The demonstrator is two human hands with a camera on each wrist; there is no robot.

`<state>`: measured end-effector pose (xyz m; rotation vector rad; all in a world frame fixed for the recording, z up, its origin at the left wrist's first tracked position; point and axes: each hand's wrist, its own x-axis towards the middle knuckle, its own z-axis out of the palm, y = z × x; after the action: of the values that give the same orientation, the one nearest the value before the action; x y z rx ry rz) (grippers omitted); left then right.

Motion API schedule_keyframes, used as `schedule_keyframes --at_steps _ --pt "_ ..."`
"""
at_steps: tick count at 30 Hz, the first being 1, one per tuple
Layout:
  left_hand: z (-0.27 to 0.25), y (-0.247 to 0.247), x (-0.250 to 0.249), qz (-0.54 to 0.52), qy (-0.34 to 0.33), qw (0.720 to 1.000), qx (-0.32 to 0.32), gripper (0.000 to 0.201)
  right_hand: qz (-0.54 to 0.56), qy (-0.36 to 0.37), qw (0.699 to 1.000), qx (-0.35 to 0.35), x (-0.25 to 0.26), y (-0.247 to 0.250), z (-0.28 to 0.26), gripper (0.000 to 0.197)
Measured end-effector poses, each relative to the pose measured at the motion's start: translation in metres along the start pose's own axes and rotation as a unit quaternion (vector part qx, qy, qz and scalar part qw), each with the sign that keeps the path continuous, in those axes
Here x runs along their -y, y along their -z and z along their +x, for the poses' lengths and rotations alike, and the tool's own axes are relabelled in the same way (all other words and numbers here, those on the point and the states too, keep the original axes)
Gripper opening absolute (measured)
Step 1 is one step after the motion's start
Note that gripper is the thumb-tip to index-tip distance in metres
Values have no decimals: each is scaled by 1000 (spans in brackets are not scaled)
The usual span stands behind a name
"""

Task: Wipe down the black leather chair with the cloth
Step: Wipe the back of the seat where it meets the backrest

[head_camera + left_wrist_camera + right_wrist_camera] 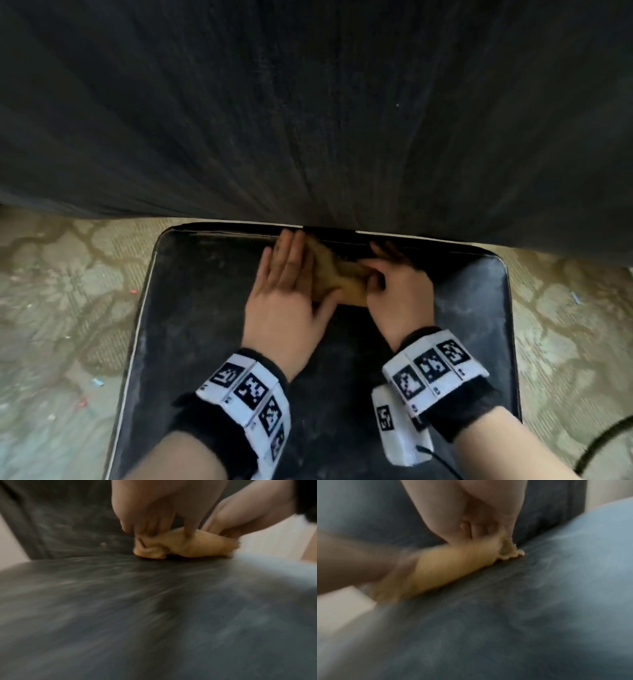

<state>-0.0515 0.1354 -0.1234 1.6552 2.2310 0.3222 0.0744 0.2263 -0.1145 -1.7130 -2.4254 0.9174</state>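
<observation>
The black leather chair's dusty seat (205,325) fills the lower head view, and its tall backrest (308,102) rises behind. A crumpled tan cloth (337,277) lies on the seat close to the backrest. My left hand (291,260) lies flat on the cloth's left part with straight fingers pressing it down. My right hand (387,281) pinches the cloth's right end with curled fingers. The left wrist view shows the left hand (154,520) pushing down into the bunched cloth (188,546). In the blurred right wrist view my right hand (471,520) grips the cloth (453,563).
Patterned beige carpet (61,308) lies on both sides of the chair, with small bits of litter on the left. A black cable (603,442) curves over the floor at the lower right. Dust streaks cover the seat (120,601).
</observation>
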Motion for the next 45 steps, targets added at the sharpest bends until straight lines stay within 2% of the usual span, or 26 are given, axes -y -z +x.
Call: schedule_keyframes --at_steps 2,4,8,11,14,16,17,20,22,24,27,28,29,32,37,39,42,43,45 --pt "5 -8 -10 -6 13 1000 19 73 -9 9 1000 29 1 -1 -4 36" --pt "10 -11 -8 -3 12 999 29 65 7 10 1000 18 2 -1 -5 37" --pt "17 -5 17 -33 19 999 -19 50 45 -8 999 -12 0 2 -3 32" --pt "15 9 31 -72 53 996 -14 43 66 -23 997 -31 0 7 -1 29" --pt "5 23 42 -104 12 994 21 47 43 -44 998 -23 9 12 0 28" --pt "5 28 53 -110 -36 993 4 51 13 -55 998 -7 16 11 0 29" --pt "10 29 59 -110 -37 993 -12 53 2 -59 998 0 19 10 0 30" --pt "27 27 69 -110 22 993 -27 58 -8 -65 998 -2 21 4 -3 31" --pt "24 22 67 -98 31 995 -17 50 -4 -63 998 -3 21 1 -4 31" --pt "10 19 65 -96 5 995 -13 42 -6 -65 998 6 22 2 -5 31" --pt "-16 19 69 -84 -82 993 19 47 -18 -67 998 10 28 2 -4 30" --pt "-17 22 74 -78 -93 992 29 48 -24 -65 998 14 31 0 -4 30" --pt "-14 26 81 -71 -81 994 25 50 -32 -64 997 19 33 -3 -4 31" --pt "10 37 104 -78 40 995 -36 48 -43 -66 997 11 36 -10 -4 30" --pt "5 30 106 -78 53 995 -41 43 -35 -57 998 -17 37 -13 -6 29" --pt "-14 33 97 -91 3 995 -34 40 -40 -58 997 -20 38 -11 -5 29" --pt "-35 43 95 -71 -98 992 25 42 -55 -54 996 -35 37 -13 -4 25" --pt "-32 47 103 -66 -90 994 15 42 -57 -48 996 -47 38 -15 -4 24" --pt "-12 58 120 -99 1 995 -26 37 -66 -35 995 -67 40 -19 -5 21"
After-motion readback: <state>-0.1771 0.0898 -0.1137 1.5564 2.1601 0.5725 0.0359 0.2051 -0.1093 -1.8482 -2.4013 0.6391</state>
